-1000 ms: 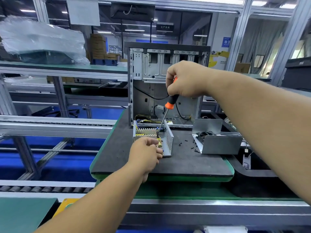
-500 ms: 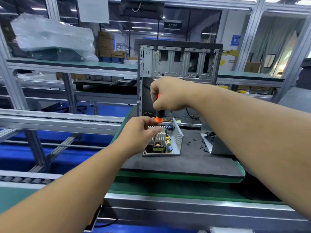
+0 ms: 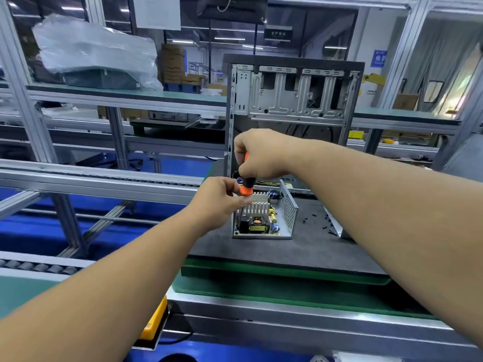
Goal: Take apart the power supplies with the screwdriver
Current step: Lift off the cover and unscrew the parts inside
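Head view, power supply (image 3: 264, 218) casing holding circuit board (image 3: 257, 227)

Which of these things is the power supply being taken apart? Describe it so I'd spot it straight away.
Find the dark grey mat before the upright computer case. The open power supply lies there, below the left hand and right hand with the orange-and-black screwdriver. Only it shows a finned heatsink and perforated wall.

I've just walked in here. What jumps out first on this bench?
Two bare hands meet mid-frame: the right hand grips an orange-and-black screwdriver, and the left hand pinches near its lower end. Just below sits an opened power supply on the dark mat, with an empty computer case standing behind.
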The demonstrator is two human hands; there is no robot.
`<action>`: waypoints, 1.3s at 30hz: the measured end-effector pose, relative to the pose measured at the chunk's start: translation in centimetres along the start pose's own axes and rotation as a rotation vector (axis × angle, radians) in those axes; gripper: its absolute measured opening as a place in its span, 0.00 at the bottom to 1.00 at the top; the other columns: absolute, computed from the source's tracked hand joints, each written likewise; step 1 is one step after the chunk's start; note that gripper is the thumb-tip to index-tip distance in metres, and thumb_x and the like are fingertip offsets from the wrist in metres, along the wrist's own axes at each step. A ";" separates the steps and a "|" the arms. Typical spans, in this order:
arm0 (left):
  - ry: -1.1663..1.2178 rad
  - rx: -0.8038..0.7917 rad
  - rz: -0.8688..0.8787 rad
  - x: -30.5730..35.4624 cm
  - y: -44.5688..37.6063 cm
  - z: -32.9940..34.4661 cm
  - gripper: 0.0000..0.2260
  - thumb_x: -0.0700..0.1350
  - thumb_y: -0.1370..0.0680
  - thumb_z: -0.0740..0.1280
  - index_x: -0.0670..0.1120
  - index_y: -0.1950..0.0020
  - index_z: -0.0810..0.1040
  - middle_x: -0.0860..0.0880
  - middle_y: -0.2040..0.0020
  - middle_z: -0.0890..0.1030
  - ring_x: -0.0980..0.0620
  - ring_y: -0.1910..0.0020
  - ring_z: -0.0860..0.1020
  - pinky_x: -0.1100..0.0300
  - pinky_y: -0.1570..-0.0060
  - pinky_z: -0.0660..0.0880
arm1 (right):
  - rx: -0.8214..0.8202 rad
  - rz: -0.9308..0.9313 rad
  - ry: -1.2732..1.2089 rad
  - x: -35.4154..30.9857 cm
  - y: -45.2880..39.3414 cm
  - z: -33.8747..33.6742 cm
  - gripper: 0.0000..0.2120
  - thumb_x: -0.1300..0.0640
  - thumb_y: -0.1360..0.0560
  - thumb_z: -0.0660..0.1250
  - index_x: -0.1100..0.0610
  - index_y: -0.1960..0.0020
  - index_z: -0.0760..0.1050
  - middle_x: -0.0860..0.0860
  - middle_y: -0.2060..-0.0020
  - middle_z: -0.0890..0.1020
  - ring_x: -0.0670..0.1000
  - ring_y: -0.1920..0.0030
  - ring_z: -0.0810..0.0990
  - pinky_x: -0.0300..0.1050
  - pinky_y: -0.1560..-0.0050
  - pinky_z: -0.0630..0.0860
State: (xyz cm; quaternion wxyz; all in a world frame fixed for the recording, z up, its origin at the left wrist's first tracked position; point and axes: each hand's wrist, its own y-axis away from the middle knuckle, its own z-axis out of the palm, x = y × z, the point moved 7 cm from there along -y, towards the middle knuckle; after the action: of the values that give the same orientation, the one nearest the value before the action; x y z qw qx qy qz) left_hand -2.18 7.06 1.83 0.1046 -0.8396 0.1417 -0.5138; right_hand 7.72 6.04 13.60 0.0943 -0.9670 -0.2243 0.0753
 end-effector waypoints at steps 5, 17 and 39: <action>0.012 -0.010 -0.033 -0.5 0.2 -0.1 0.06 0.47 0.25 0.78 0.46 0.56 0.85 0.40 0.56 0.84 0.42 0.57 0.81 0.40 0.46 0.80 | -0.022 -0.001 -0.017 -0.2 -0.3 0.7 0.07 0.58 0.28 0.72 0.49 0.57 0.75 0.47 0.58 0.81 0.48 0.58 0.77 0.43 0.65 0.69; 0.023 -0.024 -0.026 -1.1 0.0 0.0 0.08 0.47 0.24 0.77 0.43 0.55 0.84 0.40 0.56 0.84 0.49 0.59 0.79 0.43 0.48 0.80 | -0.049 -0.012 0.036 -0.9 -0.6 0.7 0.06 0.58 0.29 0.71 0.49 0.58 0.75 0.49 0.57 0.81 0.52 0.56 0.79 0.44 0.65 0.71; 0.011 -0.058 -0.037 -2.0 -0.8 0.5 0.08 0.49 0.22 0.75 0.47 0.59 0.83 0.57 0.68 0.81 0.63 0.67 0.77 0.61 0.59 0.72 | -0.127 0.048 0.369 -1.6 -1.0 1.1 0.15 0.47 0.16 0.62 0.58 0.51 0.76 0.55 0.57 0.81 0.56 0.58 0.79 0.48 0.64 0.73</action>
State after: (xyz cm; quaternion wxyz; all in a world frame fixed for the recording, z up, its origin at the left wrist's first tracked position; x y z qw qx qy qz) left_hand -2.53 8.51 0.18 0.0702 -0.8418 0.1416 -0.5161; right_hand 5.69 6.40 12.94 0.0709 -0.9735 -0.1845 -0.1152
